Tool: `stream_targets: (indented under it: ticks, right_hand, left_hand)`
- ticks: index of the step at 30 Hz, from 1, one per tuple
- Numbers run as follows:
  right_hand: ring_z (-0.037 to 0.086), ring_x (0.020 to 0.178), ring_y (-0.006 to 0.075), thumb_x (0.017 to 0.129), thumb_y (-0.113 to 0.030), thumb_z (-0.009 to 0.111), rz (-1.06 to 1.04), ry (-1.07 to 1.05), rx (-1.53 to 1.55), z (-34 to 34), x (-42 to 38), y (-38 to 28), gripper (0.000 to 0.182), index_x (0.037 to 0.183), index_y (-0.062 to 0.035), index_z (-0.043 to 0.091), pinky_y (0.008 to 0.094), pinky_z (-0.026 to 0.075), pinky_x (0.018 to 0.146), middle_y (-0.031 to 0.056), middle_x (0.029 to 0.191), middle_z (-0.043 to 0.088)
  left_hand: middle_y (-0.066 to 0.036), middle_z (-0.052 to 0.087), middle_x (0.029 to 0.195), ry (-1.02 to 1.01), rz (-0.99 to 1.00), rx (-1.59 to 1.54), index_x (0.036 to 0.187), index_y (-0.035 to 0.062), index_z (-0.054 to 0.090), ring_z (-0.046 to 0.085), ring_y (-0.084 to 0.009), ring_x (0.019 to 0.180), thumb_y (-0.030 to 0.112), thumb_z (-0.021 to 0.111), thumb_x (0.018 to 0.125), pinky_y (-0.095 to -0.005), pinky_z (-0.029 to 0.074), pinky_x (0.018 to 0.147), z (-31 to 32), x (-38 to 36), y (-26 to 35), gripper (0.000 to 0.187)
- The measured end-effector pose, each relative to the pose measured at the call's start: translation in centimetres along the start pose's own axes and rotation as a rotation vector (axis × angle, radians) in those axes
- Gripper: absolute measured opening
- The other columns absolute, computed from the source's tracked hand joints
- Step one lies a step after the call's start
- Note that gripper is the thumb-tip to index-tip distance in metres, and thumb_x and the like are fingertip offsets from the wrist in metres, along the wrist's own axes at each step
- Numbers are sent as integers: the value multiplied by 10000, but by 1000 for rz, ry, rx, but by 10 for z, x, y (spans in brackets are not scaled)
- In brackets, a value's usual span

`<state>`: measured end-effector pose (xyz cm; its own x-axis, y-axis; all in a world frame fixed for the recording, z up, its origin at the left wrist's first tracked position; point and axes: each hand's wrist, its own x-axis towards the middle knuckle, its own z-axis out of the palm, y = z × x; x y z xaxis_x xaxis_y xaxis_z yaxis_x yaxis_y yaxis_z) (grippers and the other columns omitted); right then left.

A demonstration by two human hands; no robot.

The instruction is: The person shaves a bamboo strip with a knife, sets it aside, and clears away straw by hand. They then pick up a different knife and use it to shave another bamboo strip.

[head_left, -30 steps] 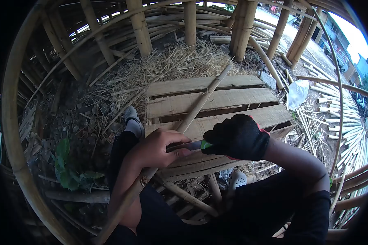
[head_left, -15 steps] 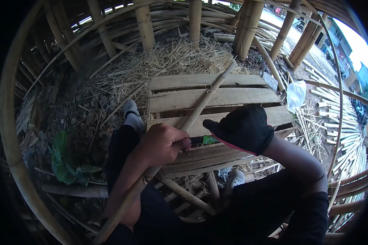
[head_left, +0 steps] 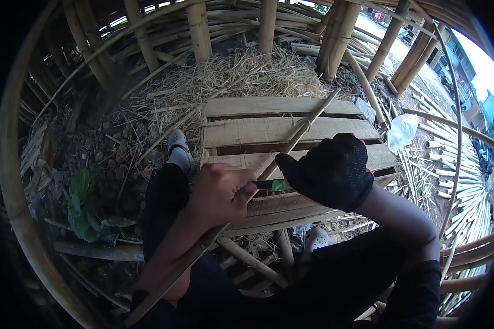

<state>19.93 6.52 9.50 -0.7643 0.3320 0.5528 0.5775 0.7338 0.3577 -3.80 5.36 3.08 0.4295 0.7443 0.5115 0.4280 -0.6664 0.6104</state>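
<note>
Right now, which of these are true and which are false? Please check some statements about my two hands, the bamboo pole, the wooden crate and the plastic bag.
1. The right hand wears a black glove. True.
2. The left hand wears a glove too. False: it is bare.
3. The bamboo pole passes over the wooden crate. True.
4. The plastic bag lies on the crate. False: it is beside it, on the right.

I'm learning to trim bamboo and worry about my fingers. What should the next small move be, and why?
I'd probably ease the left hand a little down the stick, away from the tool: it is bare, with its thumb right at the tool's dark part, and only the right hand is gloved.
</note>
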Motion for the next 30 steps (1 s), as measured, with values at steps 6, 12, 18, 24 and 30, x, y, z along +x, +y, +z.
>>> stream_targets:
  ticks: [6,12,18,24,30]
  right_hand:
    - [458,357,152,853,-197,719,36,22,59,8,-1,-7,69,789,-180,740,328,308,360,-20,451,459]
    - [479,386,139,830,-151,703,29,33,71,4,4,-14,148,969,-176,747,325,317,370,-30,476,472]
    - [525,435,140,867,-221,668,28,-74,26,7,-3,-10,218,1074,-252,731,309,367,403,-26,533,534]
    - [702,700,196,925,-434,584,-57,-604,294,7,-8,8,251,1092,-308,722,330,543,563,19,756,672]
    - [673,690,240,957,-360,597,140,-384,366,21,-17,9,231,1031,-191,736,356,534,573,53,781,673]
  left_hand:
    - [-121,579,548,62,78,121,658,26,634,615,-294,515,-88,595,588,-359,463,508,-2,0,2,139]
    - [-116,597,559,78,43,128,648,28,625,630,-289,523,-103,558,548,-344,466,504,-2,-4,-1,178]
    - [-108,601,563,124,82,87,654,38,635,626,-298,525,-78,624,578,-344,469,503,3,-11,-3,139]
    - [-111,615,611,61,98,134,731,49,687,628,-295,562,70,745,742,-342,488,537,0,-12,-3,62]
    - [-93,699,887,276,-197,-230,1057,20,656,686,-203,750,277,724,897,-351,551,681,4,-5,-1,310]
